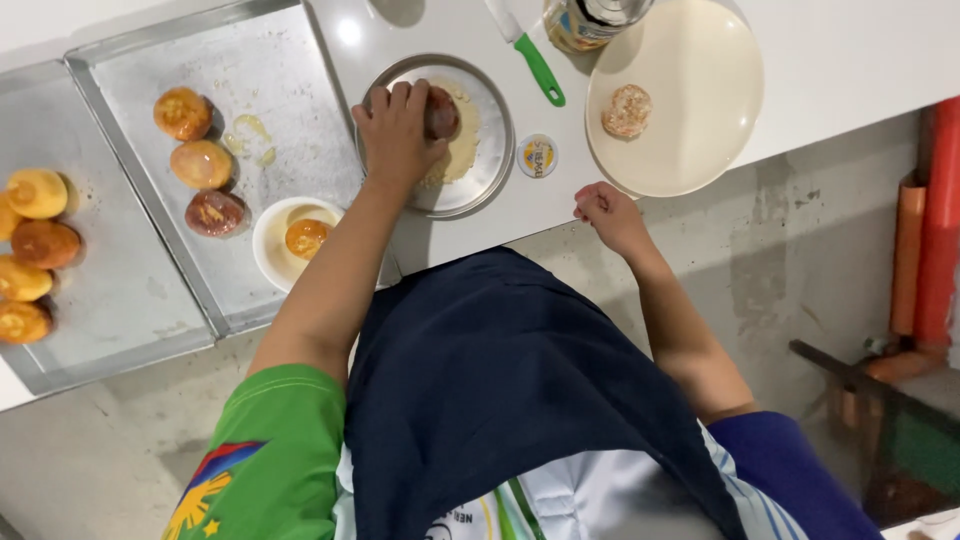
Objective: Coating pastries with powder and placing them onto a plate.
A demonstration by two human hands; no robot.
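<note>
Presently, a small round lid (537,155) with a yellow-and-blue label lies between the metal pan (485,175) and the cream plate (700,110). Left hand (398,132) clasps a brown round patty (441,112) over crumbs in the pan; being round, it shows no long axis. Right hand (605,208), loosely curled, holds nothing at the counter edge.

Bright, even light falls from overhead. A small white glare spot sits on the glossy white countertop (350,30), and the two flat grey metal baking trays (130,290) shine dully. Shadows are soft and short, pooling under the person's dark blue apron (500,400). Focus holds on the counter; the red and orange pipes (930,230) at the right edge look soft.
</note>
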